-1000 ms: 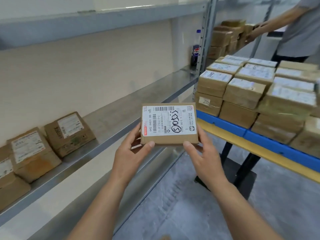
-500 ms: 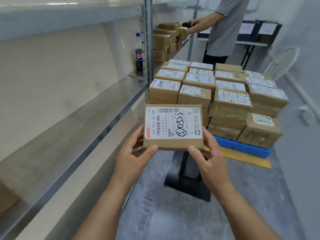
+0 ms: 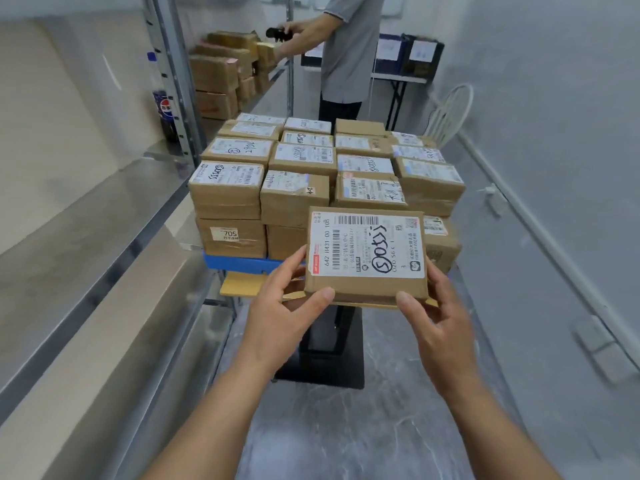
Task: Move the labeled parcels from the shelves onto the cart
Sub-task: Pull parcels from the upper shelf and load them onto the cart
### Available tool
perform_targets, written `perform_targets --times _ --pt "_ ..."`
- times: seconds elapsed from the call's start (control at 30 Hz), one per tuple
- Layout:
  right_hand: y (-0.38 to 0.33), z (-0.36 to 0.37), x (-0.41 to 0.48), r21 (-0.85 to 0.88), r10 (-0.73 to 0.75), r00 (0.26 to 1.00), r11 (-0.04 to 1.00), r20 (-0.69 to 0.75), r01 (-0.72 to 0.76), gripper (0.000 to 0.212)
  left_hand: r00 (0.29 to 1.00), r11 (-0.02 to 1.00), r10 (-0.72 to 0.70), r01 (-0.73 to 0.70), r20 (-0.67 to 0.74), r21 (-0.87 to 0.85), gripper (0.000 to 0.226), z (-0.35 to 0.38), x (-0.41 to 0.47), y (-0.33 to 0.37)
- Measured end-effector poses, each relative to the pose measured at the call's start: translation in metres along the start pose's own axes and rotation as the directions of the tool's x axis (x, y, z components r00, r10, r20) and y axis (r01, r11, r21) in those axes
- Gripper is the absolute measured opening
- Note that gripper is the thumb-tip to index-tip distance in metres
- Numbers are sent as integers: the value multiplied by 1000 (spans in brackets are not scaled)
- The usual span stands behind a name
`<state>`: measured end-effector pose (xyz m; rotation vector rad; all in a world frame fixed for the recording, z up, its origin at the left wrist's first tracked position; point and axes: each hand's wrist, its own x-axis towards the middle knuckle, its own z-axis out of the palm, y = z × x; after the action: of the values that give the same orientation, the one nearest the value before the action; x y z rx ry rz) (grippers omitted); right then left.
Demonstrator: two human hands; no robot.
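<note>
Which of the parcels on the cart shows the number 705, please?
The bottom-layer parcel at the cart's near left corner; its small label sits on the side face, most others' on top.

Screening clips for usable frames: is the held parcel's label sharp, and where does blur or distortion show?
Head view: the label on the parcel is sharp, barcode and digits legible, no glare on it. Head view, edges: the shelf and wall look smeared, and the post leans from wide-angle distortion.

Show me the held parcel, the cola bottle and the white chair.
held parcel (image 3: pixel 367 247), head view, its white label
cola bottle (image 3: pixel 165 107), head view, its logo
white chair (image 3: pixel 462 86), head view, its top rail
</note>
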<state>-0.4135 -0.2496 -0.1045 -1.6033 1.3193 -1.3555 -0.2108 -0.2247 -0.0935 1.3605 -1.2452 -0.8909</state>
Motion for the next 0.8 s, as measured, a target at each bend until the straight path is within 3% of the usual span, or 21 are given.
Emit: perform_targets --times 0.23,0.43,0.6,0.73,0.8 --pt "37 -70 38 11 44 995 999 -89 -43 67 995 997 -2 -6 99 77 57 84 34 18" --pt "52 -119 101 52 53 988 998 -148 -45 47 977 960 30 -86 210 266 54 141 103 53" --pt "64 -138 155 51 46 992 998 -121 -40 42 969 894 54 -155 243 420 48 170 155 77" --pt "84 -135 185 39 66 995 997 -68 -64 40 976 855 -2 -111 217 507 51 181 183 71" --pt "95 -131 192 21 86 995 996 -41 -85 51 979 830 -28 -89 201 551 51 183 191 65"
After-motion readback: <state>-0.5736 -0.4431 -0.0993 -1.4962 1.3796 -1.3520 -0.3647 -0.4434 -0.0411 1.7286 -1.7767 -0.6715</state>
